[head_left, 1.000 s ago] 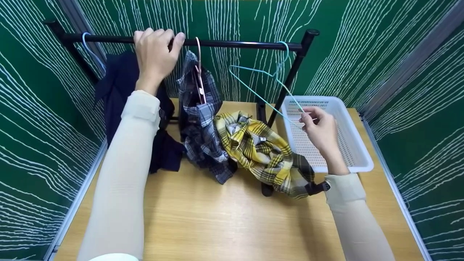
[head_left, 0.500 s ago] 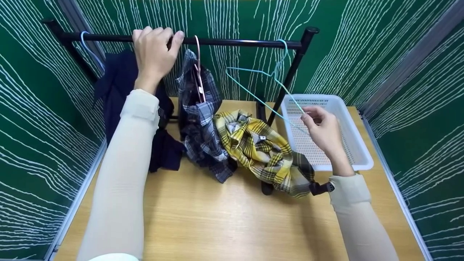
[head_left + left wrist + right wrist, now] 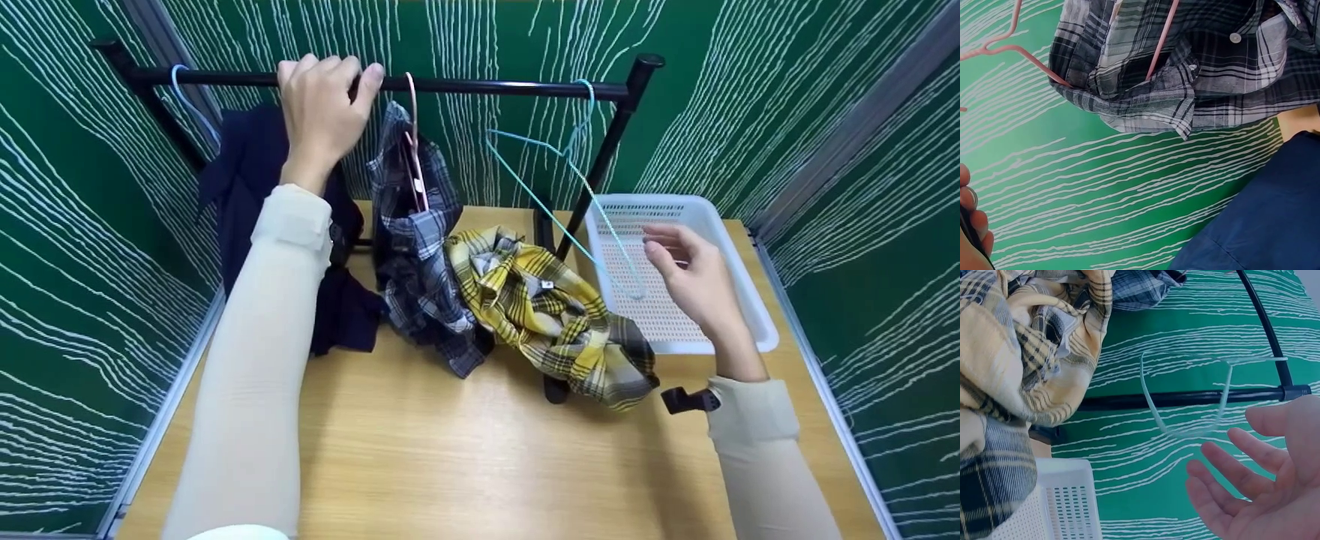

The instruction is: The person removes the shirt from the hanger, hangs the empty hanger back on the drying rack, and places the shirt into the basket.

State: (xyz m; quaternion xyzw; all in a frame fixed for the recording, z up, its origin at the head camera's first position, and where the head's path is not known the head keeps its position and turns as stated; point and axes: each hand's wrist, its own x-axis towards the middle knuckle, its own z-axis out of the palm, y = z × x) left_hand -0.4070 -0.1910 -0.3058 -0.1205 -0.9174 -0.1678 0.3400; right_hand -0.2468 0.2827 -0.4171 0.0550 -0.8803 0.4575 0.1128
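right hand [image 3: 697, 281] beside teal hanger [image 3: 589, 189], lengthwise down-right

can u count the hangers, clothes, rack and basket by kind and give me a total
Hangers: 3 (blue hanger, pink hanger, teal hanger)
Garments: 3 (navy garment, grey plaid garment, yellow plaid garment)
Racks: 1 (black rack)
Baskets: 1 (white basket)
Total: 8
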